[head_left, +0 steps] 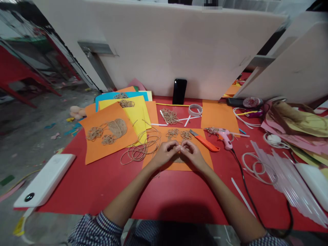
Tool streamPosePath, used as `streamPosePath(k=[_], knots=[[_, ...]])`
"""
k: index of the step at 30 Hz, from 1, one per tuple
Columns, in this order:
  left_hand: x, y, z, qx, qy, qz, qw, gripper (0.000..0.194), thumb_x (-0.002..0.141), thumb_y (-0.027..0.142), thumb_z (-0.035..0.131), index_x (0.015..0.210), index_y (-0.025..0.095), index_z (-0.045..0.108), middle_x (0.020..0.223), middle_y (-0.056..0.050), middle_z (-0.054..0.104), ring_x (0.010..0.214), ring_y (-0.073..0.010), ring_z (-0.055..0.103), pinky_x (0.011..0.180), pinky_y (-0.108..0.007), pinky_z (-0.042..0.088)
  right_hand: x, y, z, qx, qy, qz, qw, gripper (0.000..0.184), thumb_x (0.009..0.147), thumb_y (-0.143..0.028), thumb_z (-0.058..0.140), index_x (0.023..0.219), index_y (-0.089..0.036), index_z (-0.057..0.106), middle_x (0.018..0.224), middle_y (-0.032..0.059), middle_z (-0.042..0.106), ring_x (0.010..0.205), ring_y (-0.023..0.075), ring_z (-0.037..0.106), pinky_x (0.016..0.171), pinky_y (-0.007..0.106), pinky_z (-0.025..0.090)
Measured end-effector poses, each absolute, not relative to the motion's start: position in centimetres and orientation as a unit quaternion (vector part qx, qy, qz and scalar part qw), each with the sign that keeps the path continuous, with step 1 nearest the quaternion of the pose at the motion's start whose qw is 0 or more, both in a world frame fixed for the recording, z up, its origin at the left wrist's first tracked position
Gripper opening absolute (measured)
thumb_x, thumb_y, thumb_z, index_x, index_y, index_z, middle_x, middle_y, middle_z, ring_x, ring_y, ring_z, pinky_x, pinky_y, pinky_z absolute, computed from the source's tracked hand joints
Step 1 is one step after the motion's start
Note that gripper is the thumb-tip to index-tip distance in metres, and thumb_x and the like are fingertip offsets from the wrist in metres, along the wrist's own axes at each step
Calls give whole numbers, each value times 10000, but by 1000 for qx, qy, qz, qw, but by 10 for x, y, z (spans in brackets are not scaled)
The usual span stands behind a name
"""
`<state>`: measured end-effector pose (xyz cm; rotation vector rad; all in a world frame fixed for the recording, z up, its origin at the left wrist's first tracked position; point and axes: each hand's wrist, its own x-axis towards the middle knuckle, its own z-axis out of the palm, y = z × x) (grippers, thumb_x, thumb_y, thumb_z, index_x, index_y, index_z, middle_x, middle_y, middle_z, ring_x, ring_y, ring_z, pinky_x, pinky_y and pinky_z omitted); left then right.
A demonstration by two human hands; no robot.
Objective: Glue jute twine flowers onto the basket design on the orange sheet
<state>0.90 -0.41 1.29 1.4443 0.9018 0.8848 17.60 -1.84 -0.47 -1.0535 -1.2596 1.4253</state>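
My left hand (167, 151) and my right hand (191, 154) meet fingertip to fingertip over an orange sheet (205, 160). Both are pinched closed; whatever lies between the fingertips is too small to make out. Partly covered by my hands, a brown twine piece (178, 159) lies on the sheet. Just beyond my fingers are two twine flowers, one on the left (173, 133) and one on the right (186, 135). An orange utility knife (207, 142) rests to the right of them. Loose twine (143, 147) is coiled left of my left hand.
Right of the knife lies a pink glue gun (224, 136) with a black cord, near clear glue sticks (294, 184). A phone (179, 91) leans on the white board behind a tape roll (195, 110). Twine-decorated sheets (89, 150) and a white power bank (46, 181) are at left.
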Motion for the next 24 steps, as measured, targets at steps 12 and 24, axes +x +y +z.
streamPosePath(k=[12,24], knots=[[8,-4,10,579,340,383,635,410,838,541,651,796,137,596,752,-5,532,710,-130,473,675,-247,362,177,-21,-5,-419,-521,594,447,344,806,-527,702,879,-218,571,793,-20,549,725,134,498,693,262,408],[9,-4,15,644,398,369,540,417,877,544,581,761,144,602,708,-4,545,689,-138,470,647,-247,353,177,-20,-10,-443,-548,554,443,335,845,-540,659,912,-214,617,780,-14,567,681,130,483,640,255,389]])
